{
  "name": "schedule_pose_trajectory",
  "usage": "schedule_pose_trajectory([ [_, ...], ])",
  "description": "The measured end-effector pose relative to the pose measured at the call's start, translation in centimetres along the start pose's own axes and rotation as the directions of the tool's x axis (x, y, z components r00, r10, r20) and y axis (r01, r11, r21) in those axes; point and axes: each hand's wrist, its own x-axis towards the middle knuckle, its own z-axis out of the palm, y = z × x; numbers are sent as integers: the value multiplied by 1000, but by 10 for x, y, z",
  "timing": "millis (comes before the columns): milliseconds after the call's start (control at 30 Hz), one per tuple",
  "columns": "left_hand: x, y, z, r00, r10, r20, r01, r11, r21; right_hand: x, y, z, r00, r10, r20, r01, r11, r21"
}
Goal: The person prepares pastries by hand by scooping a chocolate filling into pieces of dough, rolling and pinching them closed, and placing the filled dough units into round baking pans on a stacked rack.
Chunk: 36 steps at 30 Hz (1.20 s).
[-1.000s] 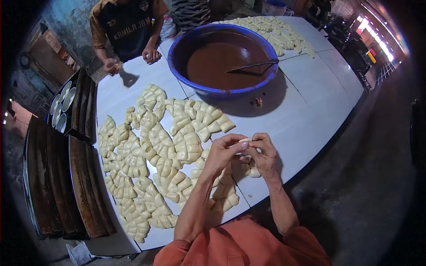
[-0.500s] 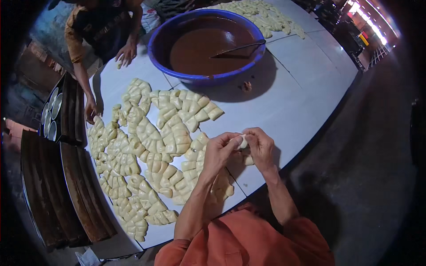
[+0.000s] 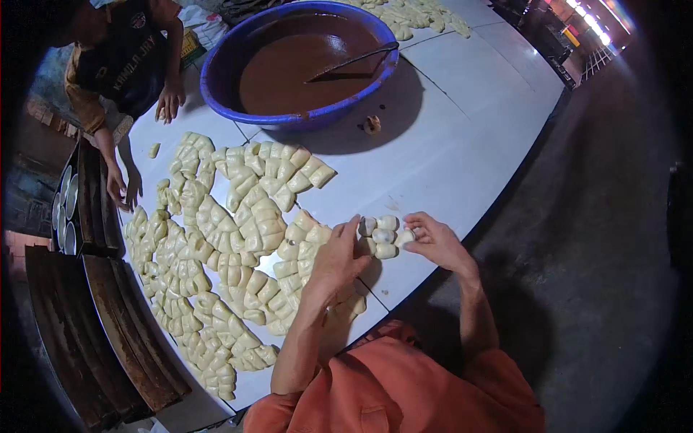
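My left hand (image 3: 341,249) rests at the left side of a small cluster of pale dough pieces (image 3: 382,235), fingers loosely bent and apart. My right hand (image 3: 437,242) pinches a dough piece (image 3: 404,237) at the cluster's right side. Left of my hands, many pale, segmented slabs of dough (image 3: 195,238) cover the white tiled table (image 3: 476,166). Beyond them stands a blue basin (image 3: 224,101) of brown liquid (image 3: 285,72) with a long dark utensil (image 3: 339,66) in it.
A co-worker (image 3: 119,65) leans over the table's far left, both hands near the dough. Long dark trays (image 3: 65,325) and round metal tins (image 3: 71,198) line the left side. More dough (image 3: 411,16) lies at the back. A grey floor (image 3: 592,238) runs along the right.
My hands have come apart and lowered around the small cluster, which is now more visible. The co-worker's hands have moved, and a small dough piece lies loose near them. The view has shifted.
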Motion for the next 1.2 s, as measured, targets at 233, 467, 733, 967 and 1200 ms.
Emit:
schedule_pose_trajectory([
  [233, 15, 1, 19, 998, -46, 38, 43, 996, 74, -1, -3, 32, 963, -62, -262, -4, 970, -243],
  [467, 2, 15, 10, 998, -60, 4, 60, 993, 104, -8, -16, 30, 928, -138, -346, 2, 930, -367],
  [733, 24, 24, 30, 987, -159, 14, 157, 986, 61, 17, -27, 50, 972, -142, -187, 34, 872, -489],
  [967, -7, 4, 4, 994, 67, -91, -100, 898, -428, 14, -34, 55, 999, -38, 23, 26, 920, 392],
  [1200, -114, -15, -96, 850, 192, -490, -271, 958, -95, -14, -181, 154, 951, -246, 188, 130, 869, 478],
])
